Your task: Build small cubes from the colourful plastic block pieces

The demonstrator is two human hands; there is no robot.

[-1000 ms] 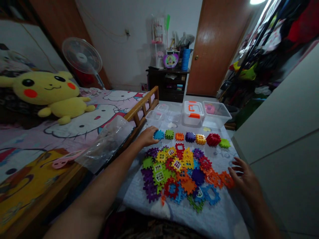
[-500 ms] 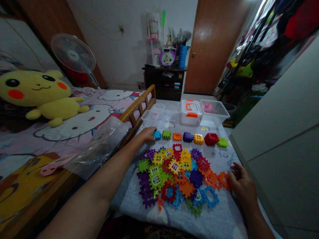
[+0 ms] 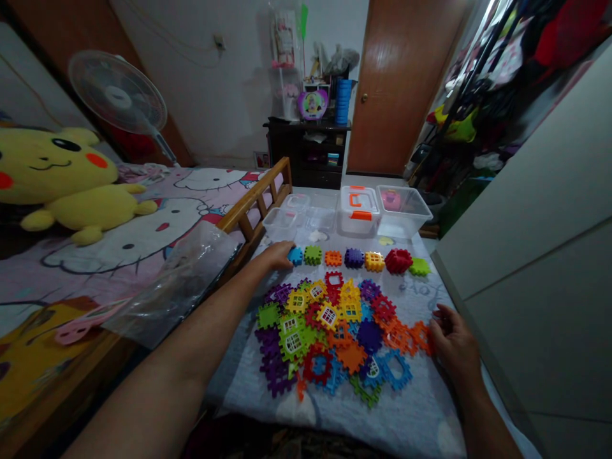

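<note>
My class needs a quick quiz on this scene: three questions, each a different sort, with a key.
1. Multiple choice: in the row of toy pieces, which colour is nearest the left hand? a) red b) blue c) yellow

2. True or false: the yellow plush toy is on the bed.

3. Fill in the blank: the front clip of the lidded box is ____.

Key: 1. b; 2. true; 3. orange.
</note>
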